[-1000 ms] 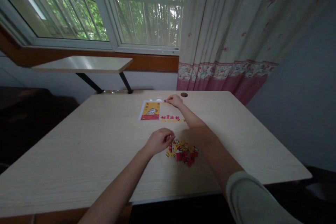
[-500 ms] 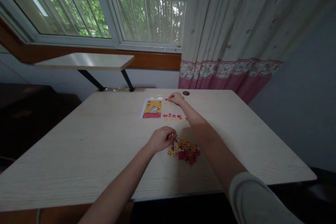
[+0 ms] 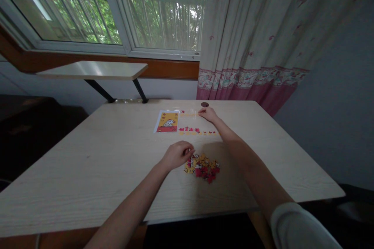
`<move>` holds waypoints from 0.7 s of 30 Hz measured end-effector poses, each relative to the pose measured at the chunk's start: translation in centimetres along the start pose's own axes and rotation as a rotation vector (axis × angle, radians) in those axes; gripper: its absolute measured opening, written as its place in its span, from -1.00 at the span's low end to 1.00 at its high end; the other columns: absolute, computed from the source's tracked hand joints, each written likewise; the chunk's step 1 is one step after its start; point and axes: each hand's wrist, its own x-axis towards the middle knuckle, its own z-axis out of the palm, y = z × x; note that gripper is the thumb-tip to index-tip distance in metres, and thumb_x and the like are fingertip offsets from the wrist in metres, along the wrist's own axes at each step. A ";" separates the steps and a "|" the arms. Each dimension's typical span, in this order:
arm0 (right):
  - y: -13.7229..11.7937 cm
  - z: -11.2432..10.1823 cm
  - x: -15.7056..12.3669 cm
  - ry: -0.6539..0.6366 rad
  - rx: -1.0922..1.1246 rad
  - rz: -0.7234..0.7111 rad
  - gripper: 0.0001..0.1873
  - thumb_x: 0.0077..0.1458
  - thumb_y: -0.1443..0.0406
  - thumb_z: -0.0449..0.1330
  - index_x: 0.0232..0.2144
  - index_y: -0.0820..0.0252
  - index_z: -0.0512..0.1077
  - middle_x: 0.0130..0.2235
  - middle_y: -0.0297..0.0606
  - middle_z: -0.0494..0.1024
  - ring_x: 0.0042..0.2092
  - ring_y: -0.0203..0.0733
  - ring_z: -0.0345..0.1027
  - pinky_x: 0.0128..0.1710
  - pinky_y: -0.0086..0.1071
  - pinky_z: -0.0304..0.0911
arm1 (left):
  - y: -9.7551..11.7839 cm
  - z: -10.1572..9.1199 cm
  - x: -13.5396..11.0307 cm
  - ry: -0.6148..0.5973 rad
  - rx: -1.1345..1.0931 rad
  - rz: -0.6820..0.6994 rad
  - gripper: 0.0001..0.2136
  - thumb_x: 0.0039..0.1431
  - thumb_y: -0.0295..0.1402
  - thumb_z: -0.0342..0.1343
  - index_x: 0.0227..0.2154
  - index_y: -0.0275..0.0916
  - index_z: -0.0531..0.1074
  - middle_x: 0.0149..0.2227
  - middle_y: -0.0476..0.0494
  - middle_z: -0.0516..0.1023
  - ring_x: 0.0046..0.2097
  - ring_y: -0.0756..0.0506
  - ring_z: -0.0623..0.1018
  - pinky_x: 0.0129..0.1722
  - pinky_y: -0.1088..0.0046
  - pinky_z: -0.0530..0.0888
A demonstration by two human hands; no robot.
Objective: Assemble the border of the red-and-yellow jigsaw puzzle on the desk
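My right hand (image 3: 207, 113) reaches to the far side of the table, its fingertips pinched on a small puzzle piece at the right end of a thin yellow row (image 3: 189, 114). A red piece (image 3: 182, 111) lies by that row's left end. Nearer, red pieces (image 3: 189, 129) line up above another row of yellow pieces (image 3: 195, 133). My left hand (image 3: 177, 155) is closed with curled fingers at the upper left edge of a pile of red, yellow and white puzzle pieces (image 3: 204, 168). Whatever its fingers hold is hidden.
A picture card (image 3: 168, 121) with a white animal on yellow and red lies left of the rows. Behind it, a raised shelf (image 3: 96, 69) stands on black legs. A round hole (image 3: 205, 104) sits near the pale table's (image 3: 87, 171) back edge, below the curtain (image 3: 248, 54).
My right hand has moved right, from beside the red piece to the far yellow row's right end, uncovering that row. My left hand stays by the pile. The view has shifted slightly.
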 end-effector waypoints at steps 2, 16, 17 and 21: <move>-0.1 0.0 -0.1 0.007 0.003 -0.010 -0.82 -0.03 0.26 0.22 -0.33 0.13 0.55 -0.32 -0.30 0.60 -0.25 -0.23 0.44 -0.20 -0.43 0.27 | -0.1 0.1 0.0 0.004 0.004 0.000 -0.82 0.19 -0.33 -0.03 -0.41 -0.24 0.44 -0.51 -0.02 0.39 -0.41 -0.01 0.39 -0.38 0.52 0.31; -2.1 -2.4 -9.6 0.056 0.053 -0.372 -0.84 0.06 0.29 0.16 -0.35 0.15 0.54 -0.31 -0.25 0.58 -0.24 -0.22 0.41 -0.16 -0.37 0.23 | 0.4 -0.6 -0.2 -0.049 0.056 0.071 -0.81 0.18 -0.27 0.02 -0.22 -0.19 0.46 -0.33 -0.11 0.44 -0.25 -0.07 0.43 -0.23 0.44 0.37; -2.3 -2.4 -10.9 0.036 0.058 -0.424 -0.86 0.05 0.28 0.17 -0.37 0.14 0.54 -0.33 -0.26 0.59 -0.27 -0.23 0.41 -0.18 -0.37 0.23 | 0.5 -0.6 -0.2 -0.068 0.058 0.077 -0.82 0.18 -0.28 0.03 -0.23 -0.18 0.47 -0.32 -0.11 0.44 -0.23 -0.08 0.43 -0.22 0.44 0.37; -2.8 -2.1 -14.7 0.014 0.079 -0.557 -0.87 0.06 0.27 0.16 -0.42 0.12 0.52 -0.39 -0.30 0.58 -0.30 -0.24 0.41 -0.20 -0.37 0.23 | 0.8 -0.7 -0.2 -0.090 0.000 0.089 -0.86 0.14 -0.33 0.07 -0.28 -0.17 0.49 -0.31 -0.11 0.44 -0.18 -0.10 0.42 -0.16 0.40 0.36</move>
